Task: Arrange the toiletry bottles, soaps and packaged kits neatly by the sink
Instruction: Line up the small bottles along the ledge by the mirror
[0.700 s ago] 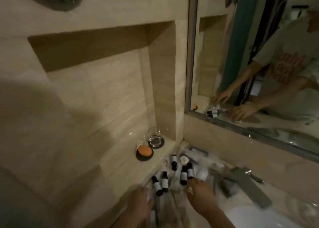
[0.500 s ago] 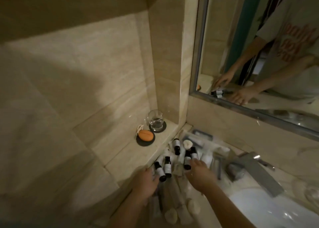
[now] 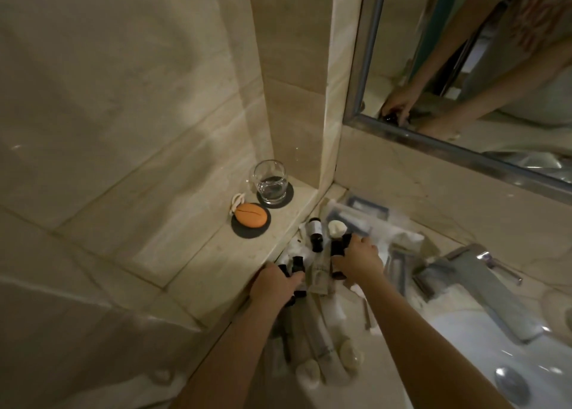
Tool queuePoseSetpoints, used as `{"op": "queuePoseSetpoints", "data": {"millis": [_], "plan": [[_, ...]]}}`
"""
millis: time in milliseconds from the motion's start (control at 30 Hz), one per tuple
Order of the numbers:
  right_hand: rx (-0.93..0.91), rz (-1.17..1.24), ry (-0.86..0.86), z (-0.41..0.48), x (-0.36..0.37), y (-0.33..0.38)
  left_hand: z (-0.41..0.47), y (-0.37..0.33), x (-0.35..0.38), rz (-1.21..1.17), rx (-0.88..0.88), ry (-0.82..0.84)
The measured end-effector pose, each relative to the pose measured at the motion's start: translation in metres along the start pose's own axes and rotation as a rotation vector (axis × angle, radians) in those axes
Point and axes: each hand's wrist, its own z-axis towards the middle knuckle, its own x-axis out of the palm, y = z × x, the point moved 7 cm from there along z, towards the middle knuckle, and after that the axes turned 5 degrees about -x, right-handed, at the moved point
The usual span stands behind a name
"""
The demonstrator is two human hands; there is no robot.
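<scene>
While outstretched, left hand [image 3: 275, 284] and right hand [image 3: 359, 258] on bottles [image 3: 315, 232].

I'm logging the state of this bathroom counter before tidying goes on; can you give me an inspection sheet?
Surface: pale stone counter beside the sink, dim light.
Job's things: small dark bottles, tubes, round soaps and packaged kits lie jumbled.
Clutter: glass and orange soap on dark coasters on the ledge.
Grippers: left hand and right hand both on bottles; grip unclear.
Cables: nothing seen.
Surroundings: mirror, tap.
</scene>
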Motion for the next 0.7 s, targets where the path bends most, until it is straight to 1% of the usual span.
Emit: {"op": "queuePoseSetpoints", "data": {"millis": [167, 267, 300, 367, 433, 567, 700], "plan": [[0.028, 0.023, 0.064, 0.01, 0.002, 0.006, 0.004, -0.004, 0.004, -0.118, 0.005, 0.049], [0.066, 0.184, 0.14, 0.01, 0.009, 0.006, 0.002, -0.007, 0.003, -0.112, 0.025, 0.052], [0.045, 0.194, 0.146, 0.009, 0.01, 0.008, 0.002, -0.007, 0.003, -0.115, 0.031, 0.056], [0.003, 0.211, 0.12, 0.008, 0.008, 0.012, 0.002, -0.01, 0.004, -0.144, 0.051, 0.085], [0.007, 0.285, 0.093, 0.005, 0.005, 0.012, 0.003, -0.011, 0.006, -0.16, 0.077, 0.109], [0.0, 0.344, -0.039, 0.0, -0.005, -0.001, 0.001, -0.013, -0.004, -0.214, 0.1, 0.075], [-0.069, 0.538, -0.099, -0.023, -0.011, -0.007, -0.009, -0.017, -0.014, -0.281, 0.159, 0.077]]}}
